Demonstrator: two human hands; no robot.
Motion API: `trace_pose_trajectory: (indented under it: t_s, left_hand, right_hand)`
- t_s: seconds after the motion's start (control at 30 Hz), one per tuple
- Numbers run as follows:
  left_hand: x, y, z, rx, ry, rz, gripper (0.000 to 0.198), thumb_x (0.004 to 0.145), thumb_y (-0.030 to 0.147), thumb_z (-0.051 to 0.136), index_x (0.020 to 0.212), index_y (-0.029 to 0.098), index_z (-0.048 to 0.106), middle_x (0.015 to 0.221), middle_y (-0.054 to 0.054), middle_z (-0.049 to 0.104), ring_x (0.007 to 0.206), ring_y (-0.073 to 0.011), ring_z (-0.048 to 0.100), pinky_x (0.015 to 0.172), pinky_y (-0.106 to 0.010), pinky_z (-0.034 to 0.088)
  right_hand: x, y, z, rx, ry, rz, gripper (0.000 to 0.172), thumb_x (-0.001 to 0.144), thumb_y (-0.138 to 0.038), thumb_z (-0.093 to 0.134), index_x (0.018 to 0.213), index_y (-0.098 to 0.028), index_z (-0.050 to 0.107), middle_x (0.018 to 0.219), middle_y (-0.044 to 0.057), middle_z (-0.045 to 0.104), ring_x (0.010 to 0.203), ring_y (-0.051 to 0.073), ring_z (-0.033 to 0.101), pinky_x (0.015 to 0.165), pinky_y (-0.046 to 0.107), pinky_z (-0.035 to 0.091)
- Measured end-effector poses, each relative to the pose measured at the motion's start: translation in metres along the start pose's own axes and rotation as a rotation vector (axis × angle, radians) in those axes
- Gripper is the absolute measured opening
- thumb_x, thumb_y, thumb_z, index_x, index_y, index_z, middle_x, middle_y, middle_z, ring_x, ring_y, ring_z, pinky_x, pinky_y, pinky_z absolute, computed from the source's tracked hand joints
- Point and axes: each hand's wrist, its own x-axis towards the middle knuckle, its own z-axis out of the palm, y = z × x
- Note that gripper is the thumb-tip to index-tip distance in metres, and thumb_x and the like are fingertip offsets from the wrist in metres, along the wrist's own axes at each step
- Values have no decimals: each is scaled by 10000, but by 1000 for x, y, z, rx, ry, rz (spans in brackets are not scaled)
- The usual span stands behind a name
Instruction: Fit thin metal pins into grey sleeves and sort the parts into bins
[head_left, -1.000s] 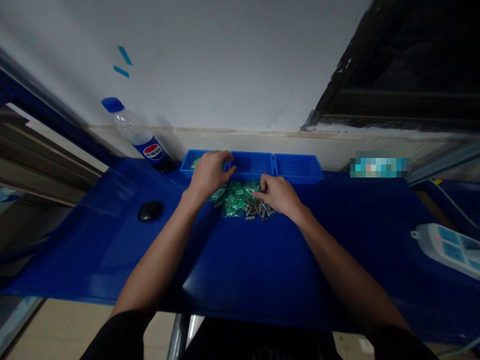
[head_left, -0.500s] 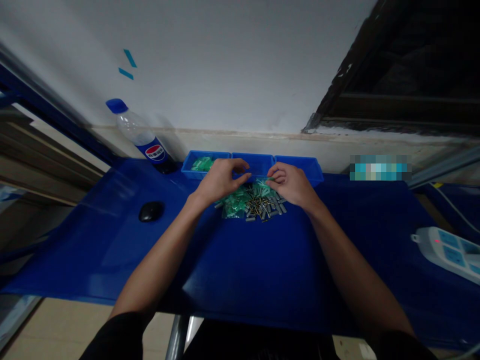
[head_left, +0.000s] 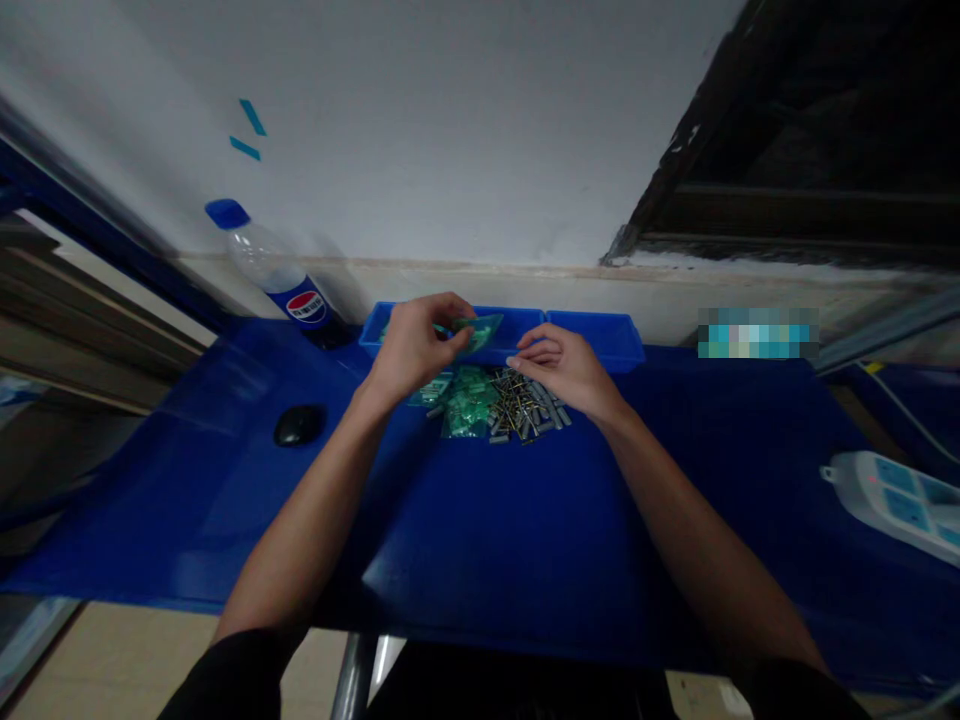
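Note:
A small green-tinted plastic bag [head_left: 484,332] is pinched between the thumb and fingers of my left hand [head_left: 420,345], over the blue bins. To its right, my right hand [head_left: 574,375] hovers above the pile with thumb and fingers slightly apart and nothing visible between them. Beneath the hands lies a loose heap of grey plugs and brass-coloured screws [head_left: 525,405]. More green bags [head_left: 466,405] with small parts lie against the heap's left side. My left hand hides most of the left blue bin [head_left: 373,325].
The middle blue bin [head_left: 517,325] and right blue bin [head_left: 600,340] stand against the wall. On the left are a Pepsi bottle [head_left: 289,285] and a black mouse [head_left: 298,426]. A white power strip [head_left: 892,500] lies at right; a pixelated item [head_left: 757,333] stands at the back.
The green bag has passed from my right hand to my left. My left hand has moved left and up with it, towards the left bin. My right hand's fingers have loosened.

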Motion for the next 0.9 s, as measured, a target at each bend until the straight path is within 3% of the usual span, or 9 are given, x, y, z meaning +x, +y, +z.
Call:
trace_pose_trajectory:
  t_s: [0.07,0.13,0.33,0.47,0.6,0.77,0.9]
  left_hand:
    - [0,-8,-5,215,124,-32,222,885,211,669,1075,171,776,1033,-100,812,921,-231,749,830,-336,581]
    - [0,-15,-7,402,158,-70,238,897,201,661,1100,192,785,1096,-109,810,998,-276,750,887,-385,582]
    - [0,-22,-1,535,-78,-147,276,925,254,701,1171,221,820,1148,-127,815,1079,-344,761,950,-467,594]
    - [2,-19,1,563,-193,-121,276,948,238,674,1177,207,824,1168,-116,815,1128,-325,751,1001,-459,588]
    - [4,-21,0,452,-285,47,265,956,209,641,1137,176,832,1167,-111,817,1095,-279,761,1009,-377,571]
    - [2,-28,-1,400,-499,169,314,866,187,720,1162,178,825,1114,-109,827,1014,-262,773,927,-345,577]
    - [1,-27,0,441,-518,142,413,811,45,636,1154,171,829,1076,-118,834,1018,-259,779,912,-333,573]
  right_hand:
    - [-3,5,8,-119,-53,-53,259,815,-380,850,936,-239,670,880,52,783,853,238,768,806,395,610]
    - [-7,7,17,-258,-112,-127,247,841,-382,846,977,-241,696,946,55,793,902,246,760,798,383,594]
    - [-16,11,33,-594,-172,-247,382,844,-381,880,1168,-236,738,1064,81,800,1046,310,709,912,452,546]
    - [-11,15,34,-507,-143,-208,291,817,-221,884,1084,-227,769,988,58,809,944,252,728,860,397,559]
    - [-8,15,34,-380,-94,-130,203,817,-113,814,990,-215,785,865,39,803,823,210,741,771,347,567]
    - [-10,10,36,-368,-60,-148,207,828,-99,736,1001,-197,791,848,50,796,794,206,735,744,342,562]
    - [-10,8,36,-364,-58,-173,183,823,-131,739,983,-206,784,856,43,791,808,206,724,746,345,560]
